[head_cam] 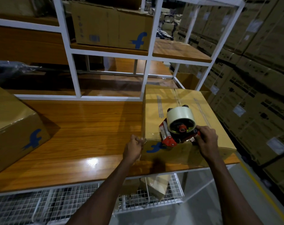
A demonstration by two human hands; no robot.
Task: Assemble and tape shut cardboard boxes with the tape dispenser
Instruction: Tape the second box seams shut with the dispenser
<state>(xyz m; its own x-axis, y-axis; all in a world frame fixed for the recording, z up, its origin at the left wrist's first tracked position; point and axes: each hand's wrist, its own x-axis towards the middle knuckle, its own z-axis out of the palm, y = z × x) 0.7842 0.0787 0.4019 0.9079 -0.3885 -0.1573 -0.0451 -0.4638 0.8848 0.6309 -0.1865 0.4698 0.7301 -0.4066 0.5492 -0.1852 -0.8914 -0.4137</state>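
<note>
Working at the table (pixel 89 127), the left hand (pixel 134 146) curls its fingers on the near corner of the box (pixel 155 111), far right. Hold it still. The tape dispenser (pixel 178 127) on top is gripped by the right hand (pixel 207 138). Press down and roll straight along the crack.

Tabletop (pixel 73 127), centre frame: box (pixel 162 98) at right, carrying tape dispenser (pixel 181 121); second box (pixel 13 119) at left edge. Shelf box (pixel 112 26) upper centre, behind. Stacked cartons (pixel 259 78) far right.
</note>
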